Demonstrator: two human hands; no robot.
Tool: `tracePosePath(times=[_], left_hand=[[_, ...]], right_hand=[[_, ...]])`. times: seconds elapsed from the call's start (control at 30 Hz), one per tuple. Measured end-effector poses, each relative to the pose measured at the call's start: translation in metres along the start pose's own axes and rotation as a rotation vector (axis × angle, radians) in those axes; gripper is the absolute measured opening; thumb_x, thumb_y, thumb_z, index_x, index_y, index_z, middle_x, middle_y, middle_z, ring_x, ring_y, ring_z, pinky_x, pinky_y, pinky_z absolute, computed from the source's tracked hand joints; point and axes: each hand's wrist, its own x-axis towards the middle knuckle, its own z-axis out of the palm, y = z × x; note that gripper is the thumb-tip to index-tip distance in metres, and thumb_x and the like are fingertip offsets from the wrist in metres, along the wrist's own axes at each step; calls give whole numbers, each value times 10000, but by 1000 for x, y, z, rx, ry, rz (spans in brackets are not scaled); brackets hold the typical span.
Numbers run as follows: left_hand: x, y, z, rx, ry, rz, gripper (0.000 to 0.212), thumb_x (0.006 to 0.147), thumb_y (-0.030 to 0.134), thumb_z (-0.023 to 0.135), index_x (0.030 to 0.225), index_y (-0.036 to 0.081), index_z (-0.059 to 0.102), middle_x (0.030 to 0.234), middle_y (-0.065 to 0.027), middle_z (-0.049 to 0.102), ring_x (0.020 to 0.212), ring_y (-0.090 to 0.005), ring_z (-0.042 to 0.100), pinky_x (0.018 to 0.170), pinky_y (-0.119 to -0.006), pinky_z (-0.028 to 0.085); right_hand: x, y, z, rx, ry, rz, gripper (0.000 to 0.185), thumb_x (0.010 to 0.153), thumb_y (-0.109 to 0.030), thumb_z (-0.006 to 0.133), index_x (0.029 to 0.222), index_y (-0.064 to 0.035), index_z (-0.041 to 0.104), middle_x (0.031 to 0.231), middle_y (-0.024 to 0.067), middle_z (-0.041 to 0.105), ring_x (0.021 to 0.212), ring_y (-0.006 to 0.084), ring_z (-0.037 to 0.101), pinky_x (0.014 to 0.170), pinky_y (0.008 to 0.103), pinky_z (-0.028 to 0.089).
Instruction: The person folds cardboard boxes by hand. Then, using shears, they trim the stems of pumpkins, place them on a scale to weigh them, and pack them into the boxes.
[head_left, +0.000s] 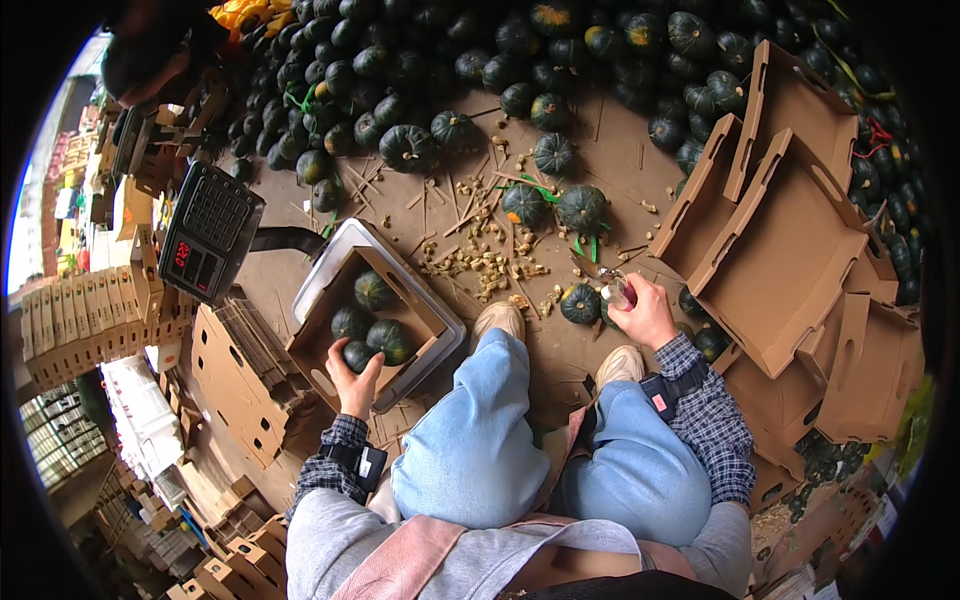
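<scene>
In the cardboard tray (416, 304) to my left lie several dark green kabocha squashes. My left hand (354, 386) has its fingers around the nearest squash (358, 356), which sits at the tray's near corner. The tray rests on the pale platform (454, 324) of a bench scale. A pair of pruning shears (600, 271) is gripped in my right hand (646, 311), blades pointing away to the upper left. Just below the blades, a squash (580, 303) lies on the floor by my right shoe; another beside it is partly hidden by the hand.
The scale's display head (210, 232) with lit red digits stands at the left. Empty cardboard trays (780, 262) are stacked on the right. A large heap of squashes (450, 45) spans the back. Cut stems (487, 262) litter the floor. Flattened cardboard (240, 375) lies left; a person (150, 67) is behind the scale.
</scene>
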Motion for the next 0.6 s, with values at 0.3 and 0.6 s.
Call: tracePosePath(times=[0.3,0.6], left_hand=[[7,34,17,565,-9,101,798,661,238,734,1358,182,348,1362,-239,281,1260,-435,274,978,-574,275],[286,256,170,152,-63,960,564,713,199,695,1236,151,487,1276,-219,398,1145,-421,388,955,-479,367]], right_hand=[[5,5,9,-105,-131,-38,307,610,-208,697,756,-16,506,704,170,576,712,364,586,648,437,472],[24,27,19,-40,-288,27,303,609,-189,671,769,-16,481,720,175,553,730,371,563,659,448,461]])
